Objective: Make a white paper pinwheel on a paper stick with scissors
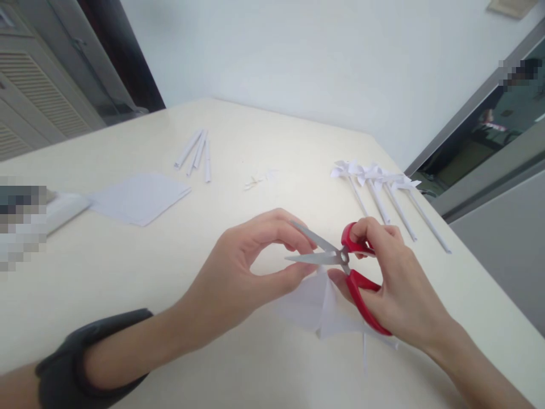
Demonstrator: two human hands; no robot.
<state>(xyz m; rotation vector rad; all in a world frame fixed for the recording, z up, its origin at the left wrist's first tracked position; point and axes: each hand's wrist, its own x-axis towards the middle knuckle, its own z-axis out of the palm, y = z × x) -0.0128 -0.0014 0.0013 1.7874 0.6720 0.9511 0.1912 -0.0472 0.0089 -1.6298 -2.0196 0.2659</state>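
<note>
My right hand [395, 267] holds a pair of scissors [326, 257] by the red handles, with the blades spread apart and pointing left. My left hand [259, 261] is closed in a pinch, thumb and fingertips around the upper tip of a folded white paper piece [330, 309]. The blades pass in front of those left fingers, so part of the grip is hidden. Cut or folded flaps of the paper spread below both hands, close to the table surface. The right thumb is beside the paper's upper part.
Several paper pinwheels [374, 179] on paper sticks lie at the right. Rolled paper tubes [198, 152] lie at the back left, near a stack of white paper sheets [142, 196]. Small scraps [255, 182] are mid-table. A white packet [68, 210] lies at far left; a wall [298, 57] stands behind.
</note>
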